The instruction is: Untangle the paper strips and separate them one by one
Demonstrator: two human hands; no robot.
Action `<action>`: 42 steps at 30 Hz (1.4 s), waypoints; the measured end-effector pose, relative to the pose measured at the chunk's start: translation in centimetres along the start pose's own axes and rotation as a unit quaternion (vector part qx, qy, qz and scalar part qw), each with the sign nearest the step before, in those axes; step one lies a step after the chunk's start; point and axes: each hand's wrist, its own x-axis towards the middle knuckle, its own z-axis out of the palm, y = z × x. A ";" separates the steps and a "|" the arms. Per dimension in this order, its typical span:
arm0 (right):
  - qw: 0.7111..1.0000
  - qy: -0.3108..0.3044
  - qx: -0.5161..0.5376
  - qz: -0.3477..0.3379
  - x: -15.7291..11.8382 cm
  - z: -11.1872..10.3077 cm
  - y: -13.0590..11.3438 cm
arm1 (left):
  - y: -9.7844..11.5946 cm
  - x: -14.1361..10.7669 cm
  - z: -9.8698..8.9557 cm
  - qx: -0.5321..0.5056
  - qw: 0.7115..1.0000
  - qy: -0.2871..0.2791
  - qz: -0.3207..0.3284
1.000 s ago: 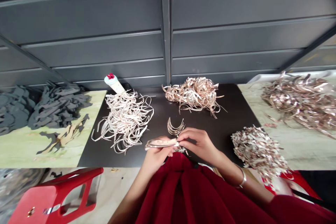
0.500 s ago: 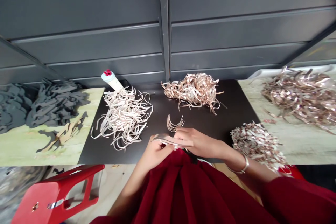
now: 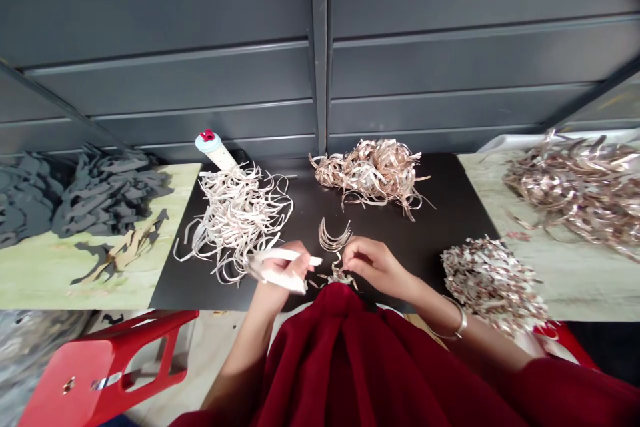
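Observation:
My left hand (image 3: 299, 259) is closed around a few pale, flat strips (image 3: 283, 279), bent and blurred by motion. My right hand (image 3: 376, 267) has its fingers drawn together just above small curled scraps (image 3: 341, 275) on the black mat, close to my red top. Whether a scrap is between those fingertips is hidden. Just beyond my hands lies a small bundle of thin curved rose-gold strips (image 3: 334, 237). A heap of long whitish strips (image 3: 239, 217) spreads left of it, and a tangled pile of rose-gold strips (image 3: 377, 170) lies behind.
The black mat (image 3: 445, 197) lies on a pale table. At right are a mound of short scraps (image 3: 493, 283) and a shiny strip pile (image 3: 580, 187). Dark grey cut pieces (image 3: 113, 193) and a capped white bottle (image 3: 217, 152) are at left. A red stool (image 3: 80, 373) stands below.
My hands have moved apart. The left went left with the pale strips, the right slightly right. Small scraps now show on the mat between them.

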 end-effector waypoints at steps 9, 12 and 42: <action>0.982 0.004 0.130 0.138 1.2 1.4 -0.9 | 0.6 -0.4 -0.1 0.236 0.961 -0.106 0.095; 0.962 -0.027 0.228 0.151 1.2 1.4 -0.6 | -0.8 -0.2 0.2 0.120 0.986 -0.117 0.016; 0.900 -0.096 0.413 0.097 1.0 1.2 -0.1 | -0.8 -1.2 0.4 0.122 0.958 -0.207 0.159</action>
